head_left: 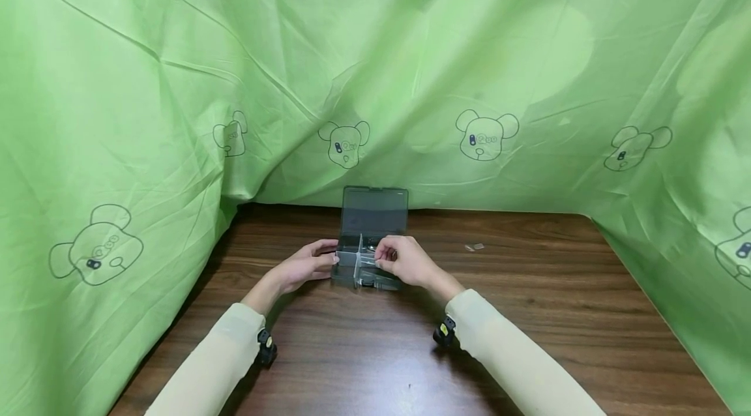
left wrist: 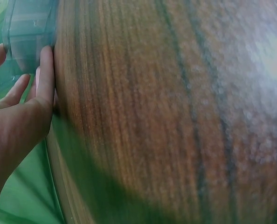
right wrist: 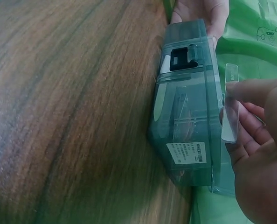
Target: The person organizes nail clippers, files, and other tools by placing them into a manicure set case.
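Observation:
A translucent grey-green compartment box [head_left: 346, 276] stands on the table with its lid [head_left: 375, 210] raised at the back. Upright clear dividers [head_left: 349, 258] split its inside into sections. My left hand [head_left: 300, 267] rests against the box's left side, its fingers fairly straight, the tips at the wall in the left wrist view. Over the right half, my right hand [head_left: 407, 261] pinches a narrow clear plastic strip [right wrist: 231, 112] between thumb and fingers. The strip is beside the box's open top in the right wrist view. A black latch [right wrist: 183, 58] and a white label [right wrist: 187, 153] show on the box.
Small clear pieces [head_left: 474, 247] lie on the dark wooden table [head_left: 528, 312], to the right of the box. A green curtain [head_left: 411, 77] with cartoon mouse heads hangs behind the table and along both sides. A light reflects off the tabletop near the front.

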Demonstrator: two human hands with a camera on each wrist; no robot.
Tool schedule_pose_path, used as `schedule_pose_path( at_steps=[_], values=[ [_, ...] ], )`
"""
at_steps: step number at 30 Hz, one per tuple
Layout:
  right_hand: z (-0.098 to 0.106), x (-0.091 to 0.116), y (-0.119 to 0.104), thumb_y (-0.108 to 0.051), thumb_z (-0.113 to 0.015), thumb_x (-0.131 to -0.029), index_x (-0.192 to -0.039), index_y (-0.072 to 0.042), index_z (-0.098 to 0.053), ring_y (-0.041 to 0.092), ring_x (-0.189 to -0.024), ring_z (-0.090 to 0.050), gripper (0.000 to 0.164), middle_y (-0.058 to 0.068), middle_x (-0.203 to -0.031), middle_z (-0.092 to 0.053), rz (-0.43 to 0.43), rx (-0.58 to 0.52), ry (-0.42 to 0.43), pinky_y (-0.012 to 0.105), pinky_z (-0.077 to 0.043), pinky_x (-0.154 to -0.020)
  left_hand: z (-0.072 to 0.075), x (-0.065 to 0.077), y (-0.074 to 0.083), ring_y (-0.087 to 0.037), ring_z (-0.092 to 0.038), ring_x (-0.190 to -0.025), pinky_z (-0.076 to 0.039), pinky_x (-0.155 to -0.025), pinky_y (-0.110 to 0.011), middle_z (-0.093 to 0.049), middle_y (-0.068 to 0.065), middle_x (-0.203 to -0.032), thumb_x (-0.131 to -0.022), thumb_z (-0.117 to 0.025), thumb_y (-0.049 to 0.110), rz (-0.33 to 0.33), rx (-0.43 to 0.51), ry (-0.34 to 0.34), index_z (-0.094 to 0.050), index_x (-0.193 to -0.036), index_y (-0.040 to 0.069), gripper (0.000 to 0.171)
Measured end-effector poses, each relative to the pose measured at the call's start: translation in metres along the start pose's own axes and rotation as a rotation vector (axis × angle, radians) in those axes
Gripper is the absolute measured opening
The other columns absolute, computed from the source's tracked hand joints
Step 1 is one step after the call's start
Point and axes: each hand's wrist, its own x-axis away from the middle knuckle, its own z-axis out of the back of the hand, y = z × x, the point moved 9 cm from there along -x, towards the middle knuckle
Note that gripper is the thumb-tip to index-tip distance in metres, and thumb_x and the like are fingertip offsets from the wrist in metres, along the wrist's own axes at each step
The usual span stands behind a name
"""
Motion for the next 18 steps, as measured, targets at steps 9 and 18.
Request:
schedule_pose_path(
  at_steps=[9,18],
  values=[
    [0.0001,-0.0012,0.0035,-0.004,-0.083,-0.091,-0.092,-0.011,-0.073,0.010,-0.077,-0.061,0.012,-0.005,-0.083,-0.067,-0.033,-0.053,-0.010,0.026,-0.056,-0.071,0.0004,-0.0003,-0.0002,-0.042,-0.045,-0.145,-0.043,-0.118,-0.054,-0.037,-0.025,-0.160,-0.107,-0.065,0.018,0.004,0.004,0.008,-0.029,-0.165,0.005,0.070],
    [0.0096,0.0068,0.0041,-0.007,-0.081,-0.092,-0.093,-0.010,-0.075,0.011,-0.077,-0.063,0.006,-0.005,-0.083,-0.069,-0.021,-0.095,0.000,0.026,-0.056,-0.070,0.0016,-0.0011,-0.0024,-0.042,-0.046,-0.144,-0.043,-0.118,-0.054,-0.040,-0.025,-0.158,-0.108,-0.063,0.015,0.001,0.011,0.016,-0.029,-0.165,0.005,0.067]
  ],
)
